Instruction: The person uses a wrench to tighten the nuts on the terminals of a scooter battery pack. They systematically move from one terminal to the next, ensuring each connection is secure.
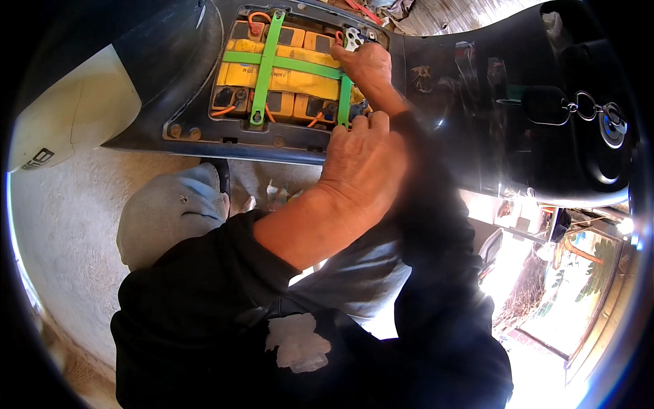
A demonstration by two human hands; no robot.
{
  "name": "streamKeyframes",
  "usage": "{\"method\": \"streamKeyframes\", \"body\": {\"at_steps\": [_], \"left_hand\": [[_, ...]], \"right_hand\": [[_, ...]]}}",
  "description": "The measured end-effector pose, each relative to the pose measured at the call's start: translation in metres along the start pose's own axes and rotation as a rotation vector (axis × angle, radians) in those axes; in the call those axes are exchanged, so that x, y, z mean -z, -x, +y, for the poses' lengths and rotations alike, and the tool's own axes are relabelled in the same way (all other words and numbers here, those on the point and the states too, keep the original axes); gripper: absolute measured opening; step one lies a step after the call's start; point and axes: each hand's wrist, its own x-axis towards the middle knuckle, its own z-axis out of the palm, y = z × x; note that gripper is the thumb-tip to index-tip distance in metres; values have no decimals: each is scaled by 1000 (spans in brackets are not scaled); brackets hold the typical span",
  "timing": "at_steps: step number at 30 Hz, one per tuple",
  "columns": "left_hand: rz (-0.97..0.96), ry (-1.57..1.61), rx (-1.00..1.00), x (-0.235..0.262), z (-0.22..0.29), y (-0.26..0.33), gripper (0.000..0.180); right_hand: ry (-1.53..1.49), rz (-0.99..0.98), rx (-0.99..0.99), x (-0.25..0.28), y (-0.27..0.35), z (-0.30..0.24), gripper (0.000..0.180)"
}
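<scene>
A yellow battery pack [286, 58] lies in an open compartment of a dark vehicle body. Green straps [267, 75] cross over it, fixed with bolts. My right hand [368, 65] is closed at the pack's upper right corner, beside a red cable end [338, 37]. A silver metal piece with holes [353, 39] sticks out at its fingers. Lower down, my left hand [364, 153] bends over the compartment's near edge, close to the vertical green strap [345, 101]. Its fingers are curled, and whatever lies under them is hidden.
Orange cables [223, 111] run among the batteries. The black compartment rim [225, 133] carries bolts. To the right, a key ring [586, 105] hangs by a black glossy panel [504, 136]. My knee in grey trousers [170, 215] is below the vehicle, by a pale floor [75, 225].
</scene>
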Motion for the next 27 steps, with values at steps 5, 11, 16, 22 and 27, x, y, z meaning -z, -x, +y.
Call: {"method": "streamKeyframes", "body": {"at_steps": [5,11,16,22,27], "left_hand": [[4,-13,16,5,-1,0,14],[38,-27,14,6,-5,0,13],[28,-25,24,9,-5,0,14],[-4,-11,27,9,-3,1,15],[9,3,18,10,-1,1,16]], "right_hand": [[-16,-10,-68,7,9,-21,59],[-29,-33,-141,14,13,-38,56],[-38,-25,-163,11,11,-38,56],[-8,-44,-148,15,14,-38,59],[57,-21,-105,13,9,-23,65]]}}
